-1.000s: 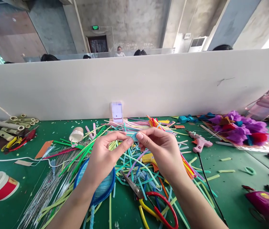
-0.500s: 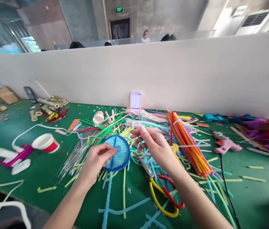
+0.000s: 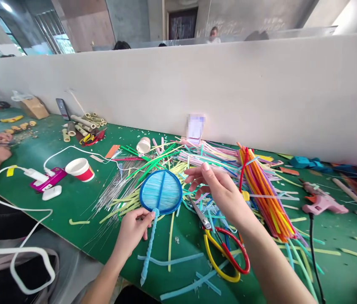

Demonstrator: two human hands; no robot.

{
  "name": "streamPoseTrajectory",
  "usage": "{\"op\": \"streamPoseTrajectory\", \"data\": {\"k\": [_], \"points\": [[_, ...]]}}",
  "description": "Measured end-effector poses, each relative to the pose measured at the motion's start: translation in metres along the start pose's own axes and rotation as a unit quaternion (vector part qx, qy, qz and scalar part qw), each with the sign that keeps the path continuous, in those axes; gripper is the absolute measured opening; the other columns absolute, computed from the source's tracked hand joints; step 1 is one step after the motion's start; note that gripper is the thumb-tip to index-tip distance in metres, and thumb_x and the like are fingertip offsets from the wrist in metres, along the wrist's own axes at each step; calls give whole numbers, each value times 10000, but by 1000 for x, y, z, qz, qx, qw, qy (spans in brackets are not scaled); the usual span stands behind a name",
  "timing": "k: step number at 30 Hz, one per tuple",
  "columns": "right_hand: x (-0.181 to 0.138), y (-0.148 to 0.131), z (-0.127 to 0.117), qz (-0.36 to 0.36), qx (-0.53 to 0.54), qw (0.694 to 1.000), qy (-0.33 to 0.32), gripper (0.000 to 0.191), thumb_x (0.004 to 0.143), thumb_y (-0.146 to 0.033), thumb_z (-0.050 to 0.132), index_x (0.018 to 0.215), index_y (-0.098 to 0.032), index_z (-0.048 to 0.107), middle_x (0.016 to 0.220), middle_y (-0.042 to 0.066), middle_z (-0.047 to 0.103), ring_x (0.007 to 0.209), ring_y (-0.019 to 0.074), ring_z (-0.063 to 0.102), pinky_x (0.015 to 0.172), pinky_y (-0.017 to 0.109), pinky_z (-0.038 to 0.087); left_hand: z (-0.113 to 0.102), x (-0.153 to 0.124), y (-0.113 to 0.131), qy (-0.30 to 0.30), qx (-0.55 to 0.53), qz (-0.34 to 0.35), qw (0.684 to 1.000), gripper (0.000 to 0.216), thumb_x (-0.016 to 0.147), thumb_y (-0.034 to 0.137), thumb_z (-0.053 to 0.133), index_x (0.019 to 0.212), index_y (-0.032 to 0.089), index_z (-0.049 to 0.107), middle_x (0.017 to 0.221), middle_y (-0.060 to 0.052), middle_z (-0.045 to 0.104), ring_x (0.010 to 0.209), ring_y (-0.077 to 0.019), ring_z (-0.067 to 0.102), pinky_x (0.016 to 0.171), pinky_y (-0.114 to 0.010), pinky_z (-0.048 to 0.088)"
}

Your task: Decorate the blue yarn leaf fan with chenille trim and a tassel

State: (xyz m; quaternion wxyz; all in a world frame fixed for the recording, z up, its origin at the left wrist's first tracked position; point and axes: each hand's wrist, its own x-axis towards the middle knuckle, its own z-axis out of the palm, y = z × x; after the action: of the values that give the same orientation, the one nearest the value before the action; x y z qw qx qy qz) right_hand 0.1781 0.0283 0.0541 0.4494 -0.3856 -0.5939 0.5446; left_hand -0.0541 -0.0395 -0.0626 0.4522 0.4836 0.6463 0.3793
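Head view: left hand has moved from blue disc to handle.

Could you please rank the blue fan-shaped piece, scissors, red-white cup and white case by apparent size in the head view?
Blue fan-shaped piece and scissors: too alike to rank
Red-white cup
White case

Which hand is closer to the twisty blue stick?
The left. Your left hand pinches the twisty blue stick near its top; your right hand is apart from it, off to the right.
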Motion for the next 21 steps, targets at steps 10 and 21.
{"op": "streamPoseTrajectory", "data": {"k": [10, 21], "points": [[-7, 10, 5, 29, -105, 993, -51, 478, 981, -578, 455, 1000, -159, 684, 855, 47, 668, 737, 152, 632, 582, 230, 520, -3, 2, -2, -32, 12, 9, 999, 398, 862, 533, 620, 721, 162, 631, 645, 17, 589, 411, -91, 496, 464, -222, 348], [-43, 59, 6, 99, -138, 985, -42, 252, 886, -407, 638, 787, -179, 677, 649, -18, 568, 557, 105, 484, 485, 203, 373, 14, 22, 92, -287, 44, 116, 950, 239, 846, 388, 671, 753, 168, 656, 648, 27, 562, 573, -114, 525, 542, -212, 399]]}}
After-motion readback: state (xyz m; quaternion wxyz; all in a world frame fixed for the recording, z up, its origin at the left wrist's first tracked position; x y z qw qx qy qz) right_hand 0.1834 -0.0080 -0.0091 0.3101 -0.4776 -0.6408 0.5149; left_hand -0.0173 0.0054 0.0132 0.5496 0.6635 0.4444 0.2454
